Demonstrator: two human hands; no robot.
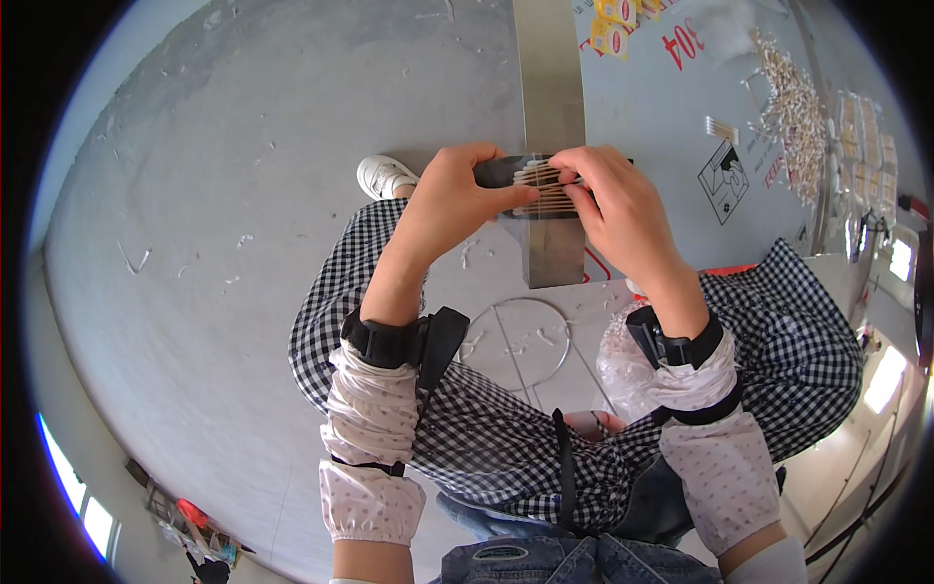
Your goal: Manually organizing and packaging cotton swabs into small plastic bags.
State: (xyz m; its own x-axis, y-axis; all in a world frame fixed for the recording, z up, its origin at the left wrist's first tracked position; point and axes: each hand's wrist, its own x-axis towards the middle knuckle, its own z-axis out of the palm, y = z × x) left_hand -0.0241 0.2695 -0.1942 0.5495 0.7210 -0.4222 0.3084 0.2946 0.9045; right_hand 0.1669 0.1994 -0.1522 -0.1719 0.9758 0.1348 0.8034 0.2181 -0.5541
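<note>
arrangement of swabs between two bare hands. thin, pale-brown wooden swabs with white cotton heads (pixel 547 187) lie between the left grip (pixel 449 202) and the right grip (pixel 628 209), over a dark, flat, rectangular holder (pixel 496 174) of uncertain material. the left grip is clamped on the holder, its thumb laid across the swabs near their heads; the right grip is pinched on the bare shafts. long axis: roughly level, running from one grip to the other, the shafts slightly fanned; the visible heads point toward the left grip. the step in hand appears to be gathering and evening the swabs; the next move seems to call for a steady left thumb while the right fingertips bring the shafts parallel. right of and beyond the right grip, a grey, sheet-topped desk (pixel 654 122) carries a small row of white-headed swabs (pixel 721 128) and, farther off, a loose, pale heap of swabs (pixel 792 115).
</note>
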